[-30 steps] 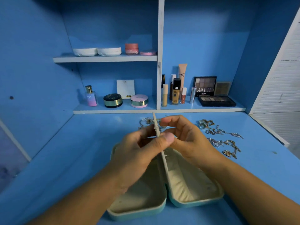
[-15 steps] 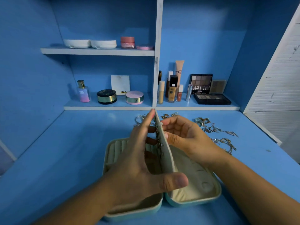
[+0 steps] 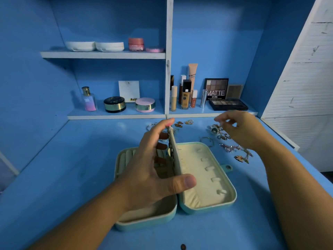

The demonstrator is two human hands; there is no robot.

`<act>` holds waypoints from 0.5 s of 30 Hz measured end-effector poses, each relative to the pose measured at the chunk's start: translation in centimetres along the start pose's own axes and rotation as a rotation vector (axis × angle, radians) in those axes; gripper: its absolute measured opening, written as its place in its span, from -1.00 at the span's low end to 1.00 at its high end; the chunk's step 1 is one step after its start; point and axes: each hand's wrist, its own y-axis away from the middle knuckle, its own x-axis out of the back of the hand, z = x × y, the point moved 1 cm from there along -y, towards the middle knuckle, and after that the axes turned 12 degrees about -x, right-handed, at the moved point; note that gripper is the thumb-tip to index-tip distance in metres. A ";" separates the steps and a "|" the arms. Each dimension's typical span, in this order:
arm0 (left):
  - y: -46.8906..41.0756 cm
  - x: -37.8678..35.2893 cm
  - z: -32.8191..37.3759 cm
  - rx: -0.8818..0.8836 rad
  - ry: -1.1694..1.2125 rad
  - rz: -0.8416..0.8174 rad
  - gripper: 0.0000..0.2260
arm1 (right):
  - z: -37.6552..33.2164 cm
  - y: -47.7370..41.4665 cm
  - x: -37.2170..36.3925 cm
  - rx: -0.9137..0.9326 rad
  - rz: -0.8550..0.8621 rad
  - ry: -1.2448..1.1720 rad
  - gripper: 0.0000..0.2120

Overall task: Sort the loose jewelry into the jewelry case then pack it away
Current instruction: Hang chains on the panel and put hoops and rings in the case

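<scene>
Jewelry point(image 3: 232, 147): lying loose on the desk point(image 3: 72, 177), just right of and behind the jewelry case point(image 3: 198, 186).
Right hand point(image 3: 239, 129): hovering directly over it, the nearer one, fingers loosely curled; any pinch is too blurred to tell.
Left hand point(image 3: 155, 170): gripping the case's middle flap point(image 3: 177, 159) upright.

mint jewelry case point(image 3: 207, 209) lies open flat, cream divider flap point(image 3: 177, 159) upright, loose jewelry point(image 3: 234, 148) scattered just behind it.
</scene>
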 end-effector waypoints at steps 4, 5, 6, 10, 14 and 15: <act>0.1 0.1 0.0 0.008 -0.019 -0.001 -0.05 | 1.9 -1.0 0.3 -0.034 -0.146 0.253 -0.90; 0.1 0.2 0.0 0.005 -0.030 0.005 -0.06 | 2.0 -1.1 0.2 -0.041 -0.176 0.274 -0.90; 0.1 0.3 0.0 0.001 -0.039 0.010 -0.06 | 2.0 -1.1 0.1 -0.043 -0.191 0.285 -0.90; 0.0 0.6 0.0 0.006 -0.032 0.000 -0.05 | 1.1 -0.9 -0.7 0.027 -0.199 0.272 -0.95; 0.1 0.7 0.0 0.013 -0.041 0.006 -0.05 | 0.5 -0.8 -1.8 0.099 -0.174 0.295 -0.94; 0.1 0.7 0.0 0.011 -0.041 0.009 -0.05 | 0.4 -0.8 -1.9 0.103 -0.166 0.300 -0.94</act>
